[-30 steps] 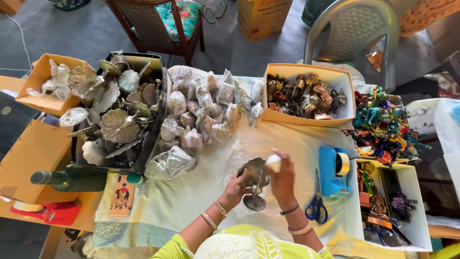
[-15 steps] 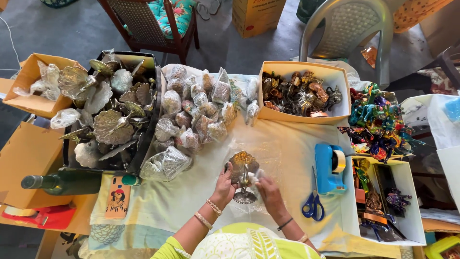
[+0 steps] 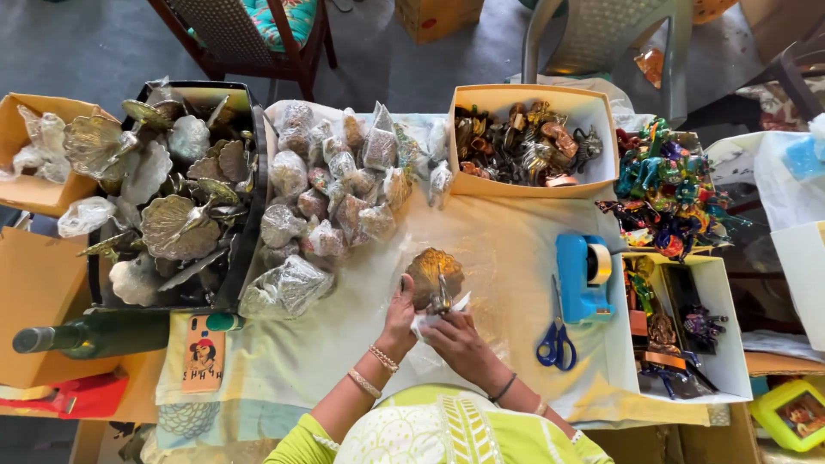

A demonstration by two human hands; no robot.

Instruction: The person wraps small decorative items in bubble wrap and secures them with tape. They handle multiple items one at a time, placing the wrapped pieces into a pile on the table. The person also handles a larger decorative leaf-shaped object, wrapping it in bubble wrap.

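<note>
Since 1 s ago the right hand [image 3: 464,344] has come down from its raised position above the metal ornament [image 3: 434,277]; the white piece it held up is now low, beside the ornament's stem. Both hands sit closer together. The left hand [image 3: 400,316] now meets the ornament at its lower left edge. The ornament shows its golden fan face upward.

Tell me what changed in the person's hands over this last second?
The right hand came down from above the brass leaf-shaped piece to its base, and a white scrap now lies between both hands. The left hand stays on the piece, which now shows its fanned face. The blue tape dispenser, scissors and wrapped pieces stayed put.
</note>
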